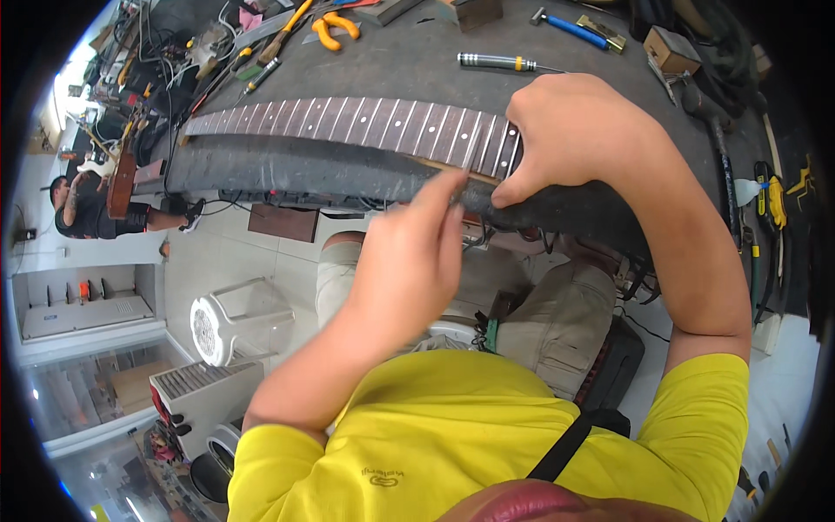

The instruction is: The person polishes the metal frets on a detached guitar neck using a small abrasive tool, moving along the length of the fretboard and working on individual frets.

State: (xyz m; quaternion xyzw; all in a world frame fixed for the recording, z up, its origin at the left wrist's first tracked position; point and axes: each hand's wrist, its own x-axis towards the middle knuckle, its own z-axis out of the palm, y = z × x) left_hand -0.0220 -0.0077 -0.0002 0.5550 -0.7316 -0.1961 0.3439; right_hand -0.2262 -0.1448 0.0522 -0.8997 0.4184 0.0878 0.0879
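A guitar neck with a dark fretboard, metal frets and pale dot inlays lies lengthwise across the dark workbench. My right hand is closed around its right end, thumb on the near side and the other fingers hidden beyond it. Close to the neck's near edge, my left hand is closed with the fingertips pressed together. Those fingertips are slightly blurred, and I cannot make out what is between them. A light wood edge shows along the near side of the neck by that hand.
Beyond the neck lie a screwdriver, orange-handled pliers, a blue-handled tool and a wooden block. Tools and cables crowd the bench's far left. A white stool stands on the floor at left; another person is farther off.
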